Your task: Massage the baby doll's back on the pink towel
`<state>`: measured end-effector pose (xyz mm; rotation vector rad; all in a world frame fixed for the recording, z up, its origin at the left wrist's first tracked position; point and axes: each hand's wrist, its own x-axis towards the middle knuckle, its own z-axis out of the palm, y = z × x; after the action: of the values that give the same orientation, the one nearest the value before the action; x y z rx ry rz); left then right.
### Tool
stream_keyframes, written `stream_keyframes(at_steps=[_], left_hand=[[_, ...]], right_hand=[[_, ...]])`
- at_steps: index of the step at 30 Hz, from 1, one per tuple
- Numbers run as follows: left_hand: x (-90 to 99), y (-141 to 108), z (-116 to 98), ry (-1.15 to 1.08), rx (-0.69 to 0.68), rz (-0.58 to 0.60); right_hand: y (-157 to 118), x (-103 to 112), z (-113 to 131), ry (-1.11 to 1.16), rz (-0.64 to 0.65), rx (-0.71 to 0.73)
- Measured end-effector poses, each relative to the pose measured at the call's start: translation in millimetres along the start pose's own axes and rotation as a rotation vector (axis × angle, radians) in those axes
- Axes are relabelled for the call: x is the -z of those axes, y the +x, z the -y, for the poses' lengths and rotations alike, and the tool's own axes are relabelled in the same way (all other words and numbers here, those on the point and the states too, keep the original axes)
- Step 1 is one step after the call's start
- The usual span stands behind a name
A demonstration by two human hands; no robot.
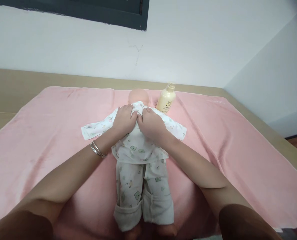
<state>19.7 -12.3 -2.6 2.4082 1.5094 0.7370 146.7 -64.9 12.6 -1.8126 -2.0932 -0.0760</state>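
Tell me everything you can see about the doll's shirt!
The doll's shirt is white, with little pictures on it, some like green animal faces. It looks like soft, thin cloth, a bit wrinkly. The long sleeves stretch out sideways over the pink blanket, and the bottom edge lies over the trousers. The left hand and right hand touch it near the neck. I can't tell if they're pinching it.

Wooden-toned surface (88, 78) running along the wall, pink blanket (68, 113) spreading over most of it with soft creases showing, baby doll (139, 97) in printed white clothes lying on the blanket, cream-coloured bottle (166, 99) resting on the blanket near the doll's head
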Motion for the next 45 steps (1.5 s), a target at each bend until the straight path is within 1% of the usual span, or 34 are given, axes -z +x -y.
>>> stream_keyframes(at_steps=[3, 7, 10, 13, 15, 17, 20, 22, 25, 28, 31, 34, 38, 40, 45], left_hand=[[3.5, 0.3, -1.3, 0.026, 0.014, 0.02], [10.7, -3.8, -9.7, 0.09, 0.091, 0.071], [11.5, -10.3, -16.0, 0.177, 0.123, 0.072], [6.4, -17.3, -17.1, 0.235, 0.085, 0.043], [2.5, -20.0, -14.8, 0.225, 0.048, 0.026], [0.0, -19.4, -10.8, 0.188, 0.031, 0.013], [-0.7, -12.2, -3.2, 0.105, 0.007, 0.012], [-0.2, -5.4, 1.2, 0.052, -0.004, 0.036], [0.6, 1.5, 3.4, 0.017, 0.038, 0.082], [-0.3, 1.1, 0.8, 0.024, 0.087, 0.09], [-3.8, -3.6, -0.9, 0.007, 0.086, 0.049], [-9.1, -8.6, 1.8, -0.055, 0.066, -0.035], [-15.0, -13.2, 8.2, -0.161, 0.01, -0.138], [-16.8, -14.1, 10.6, -0.216, 0.013, -0.173], [-19.1, -14.0, 13.3, -0.268, 0.062, -0.213]], right_hand=[[-2.8, -0.9, 1.7, -0.045, -0.006, 0.017], [-1.3, -2.1, 0.8, -0.075, -0.001, 0.045], [6.2, 1.1, -4.5, -0.014, 0.033, 0.011], [15.7, 5.4, -10.6, 0.067, 0.097, -0.055], [18.9, 6.7, -12.1, 0.084, 0.124, -0.087], [17.2, 6.6, -10.5, 0.061, 0.125, -0.086], [7.1, 6.9, -3.6, -0.007, 0.111, 0.006], [0.1, 8.8, 1.0, -0.026, 0.113, 0.053], [-2.3, 11.6, 2.6, 0.023, 0.136, 0.02], [7.0, 9.2, -4.4, 0.118, 0.171, -0.018], [19.9, 3.8, -15.2, 0.199, 0.187, -0.043], [26.3, 3.5, -21.6, 0.241, 0.169, -0.029], [21.6, 7.9, -18.5, 0.283, 0.033, -0.033], [16.8, 6.4, -13.7, 0.277, -0.022, -0.044], [7.3, -1.3, -3.7, 0.197, 0.041, 0.002]])
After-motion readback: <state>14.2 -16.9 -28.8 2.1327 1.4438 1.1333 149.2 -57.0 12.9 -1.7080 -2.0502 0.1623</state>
